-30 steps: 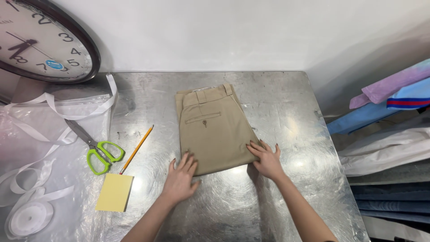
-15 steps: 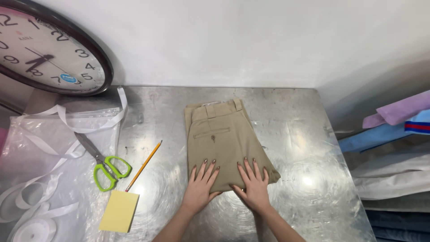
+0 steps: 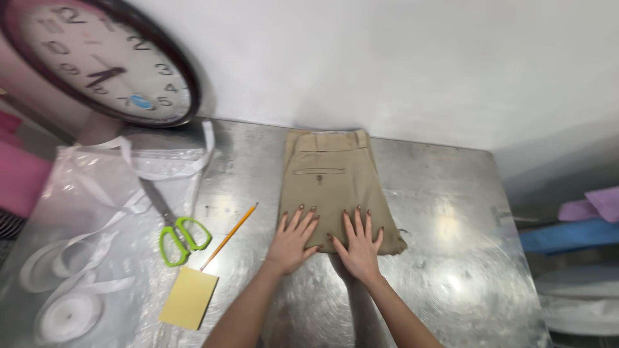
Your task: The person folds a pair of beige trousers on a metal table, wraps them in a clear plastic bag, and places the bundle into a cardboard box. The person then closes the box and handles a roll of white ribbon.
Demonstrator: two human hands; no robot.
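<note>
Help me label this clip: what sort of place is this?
Probably a garment packing or tailoring workroom: folded khaki trousers on a metal worktable, scissors and white ribbon alongside, stacked fabrics nearby.

head view: only camera, worn on the person's head | looks steeply down and forward over the metal tabletop (image 3: 445, 212) toward the white wall (image 3: 387, 58) | close, at arm's reach, forearms entering from the bottom edge | no second view to overlap with

It looked like a garment workroom: a steel table (image 3: 451, 212), stacked fabric (image 3: 580, 225) at three o'clock, ribbon rolls (image 3: 68, 316) and scissors (image 3: 177, 229) at nine.
</note>
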